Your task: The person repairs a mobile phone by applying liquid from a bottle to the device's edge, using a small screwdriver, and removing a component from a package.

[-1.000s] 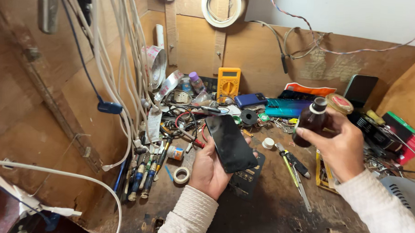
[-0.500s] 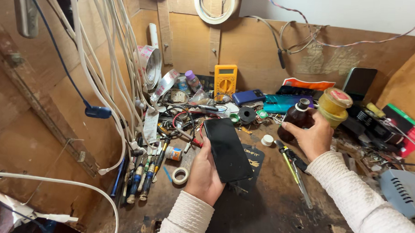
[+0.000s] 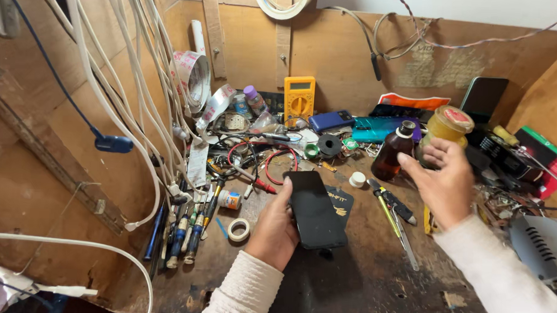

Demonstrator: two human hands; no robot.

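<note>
Phone (image 3: 315, 208) being held by left hand (image 3: 275, 229), edge grip; prob. slick, fragile glass. Right hand (image 3: 441, 181) open, empty, being hovered nr brown bottle (image 3: 394, 153).

A small electronics repair workshop, set in a nook of bare wooden boards. The worn tabletop (image 3: 373, 283) is crowded with a yellow multimeter (image 3: 299, 100), red probe leads (image 3: 272, 165), screwdrivers (image 3: 186, 233), tweezers (image 3: 402, 232), rolls of tape (image 3: 192, 76) and a brown bottle (image 3: 394, 152). White cables (image 3: 133, 77) hang down the left wall, and several phones (image 3: 484, 99) lie or lean at the back.
</note>
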